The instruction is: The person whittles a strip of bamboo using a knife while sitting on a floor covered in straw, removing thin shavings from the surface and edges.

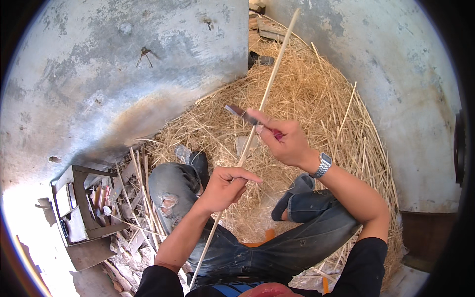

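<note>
A long, thin, pale strip of wood or bamboo [275, 69] slants across the view, from the far top down past my lap. My left hand [223, 189] is closed round its lower middle, the index finger pointing to the right. Farther up, my right hand [283, 141] grips a knife [241, 115] by its reddish handle, which the fingers mostly cover. Its short blade points to the upper left and lies across the strip. The right thumb and index finger are close to the strip where the blade meets it.
Pale shavings [307, 84] cover the floor around my legs. Long thin strips [140, 183] lie at my left, near a small wooden frame [79, 203] and scraps. Grey walls [123, 59] stand close on both sides. An orange piece [264, 238] shows between my legs.
</note>
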Available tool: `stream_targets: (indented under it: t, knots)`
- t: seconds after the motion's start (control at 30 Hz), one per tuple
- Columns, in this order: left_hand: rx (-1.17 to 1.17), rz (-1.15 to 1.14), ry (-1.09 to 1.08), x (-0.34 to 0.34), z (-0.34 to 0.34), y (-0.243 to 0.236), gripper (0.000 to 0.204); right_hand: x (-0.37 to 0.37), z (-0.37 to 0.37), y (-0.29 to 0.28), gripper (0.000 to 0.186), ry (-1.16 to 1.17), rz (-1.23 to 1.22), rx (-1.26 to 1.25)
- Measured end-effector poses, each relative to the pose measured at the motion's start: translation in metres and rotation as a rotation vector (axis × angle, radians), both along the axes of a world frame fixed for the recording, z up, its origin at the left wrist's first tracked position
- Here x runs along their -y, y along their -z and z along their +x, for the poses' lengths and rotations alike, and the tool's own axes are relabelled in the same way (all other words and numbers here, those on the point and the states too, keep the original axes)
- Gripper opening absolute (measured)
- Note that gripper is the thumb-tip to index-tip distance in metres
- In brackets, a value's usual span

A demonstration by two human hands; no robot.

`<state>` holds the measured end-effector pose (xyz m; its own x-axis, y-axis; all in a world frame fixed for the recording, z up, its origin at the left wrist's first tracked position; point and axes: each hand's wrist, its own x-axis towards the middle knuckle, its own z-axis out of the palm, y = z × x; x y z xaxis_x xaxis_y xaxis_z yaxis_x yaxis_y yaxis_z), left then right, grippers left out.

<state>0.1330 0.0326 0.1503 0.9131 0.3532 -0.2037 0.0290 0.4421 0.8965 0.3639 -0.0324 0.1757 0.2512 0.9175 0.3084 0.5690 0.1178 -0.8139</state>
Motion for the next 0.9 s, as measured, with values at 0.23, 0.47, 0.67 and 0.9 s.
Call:
stream_targets:
  t: [0.23,0.47,0.67,0.9]
  knots:
    - [0.007,0.141,0.029,0.01,0.002,-0.017,0.047,-0.001,0.022,-0.01,0.048,0.15,-0.025,-0.136]
    - [0.053,-0.123,-0.027,0.004,0.003,0.002,0.054,0.003,0.029,-0.019,0.044,0.197,0.01,-0.173]
    - [0.079,-0.325,-0.031,0.007,0.002,-0.003,0.051,0.007,0.057,-0.028,0.043,0.328,0.194,0.287]
    - [0.092,-0.348,-0.044,0.006,0.0,0.0,0.05,0.01,0.04,0.004,0.048,0.14,0.262,0.255]
